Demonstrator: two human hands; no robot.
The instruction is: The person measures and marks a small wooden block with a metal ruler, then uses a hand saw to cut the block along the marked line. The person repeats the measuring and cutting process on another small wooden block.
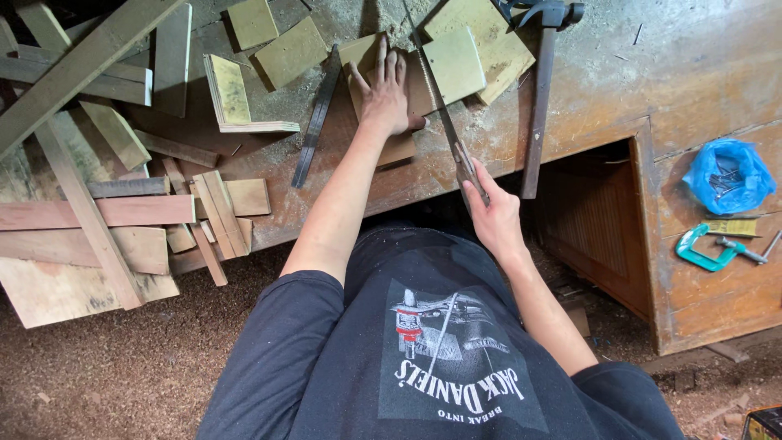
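Left hand (386, 94) spread flat pressing wooden board (397, 147), right hand (494, 213) gripping handsaw (440, 106) handle

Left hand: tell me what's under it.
The left hand lies flat on a small plywood piece on the workbench, beside the saw blade. The wood beneath the palm is covered.

One saw (440, 106), one hammer (542, 90), one blue bag (729, 175), one green clamp (702, 248).

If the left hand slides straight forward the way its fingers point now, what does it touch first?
Probably the pale square offcut under the fingertips of the left hand, which lies flat on the board; beyond it lies sawdust-covered bench. Depth is hard to judge.
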